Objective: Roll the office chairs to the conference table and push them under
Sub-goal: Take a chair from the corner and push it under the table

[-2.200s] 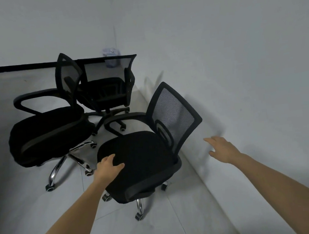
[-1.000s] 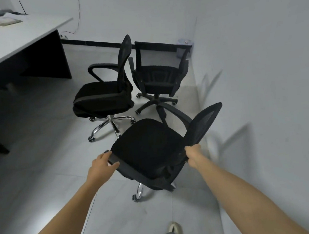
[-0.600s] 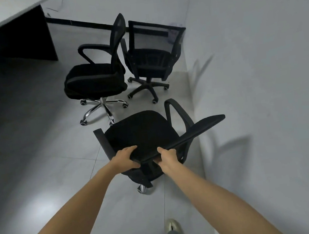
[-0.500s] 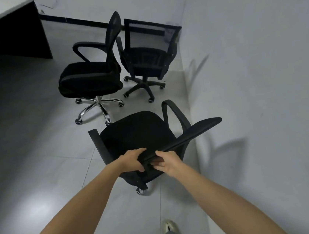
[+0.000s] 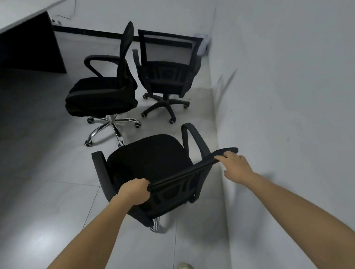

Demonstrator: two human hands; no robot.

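Near chair point(image 5: 150, 159) stands on the floor point(image 5: 35, 194) just beside the right-hand wall point(image 5: 289, 99), backrest toward the person. Left hand point(image 5: 134, 191) wraps the backrest's top edge at its left end, fingers curled tight over it. Right hand point(image 5: 235, 166) rests on the right end, fingers loosely spread on top. Two more chairs point(image 5: 101, 94) point(image 5: 167, 69) stand toward the far corner. Table point(image 5: 5, 28) far left, well apart.
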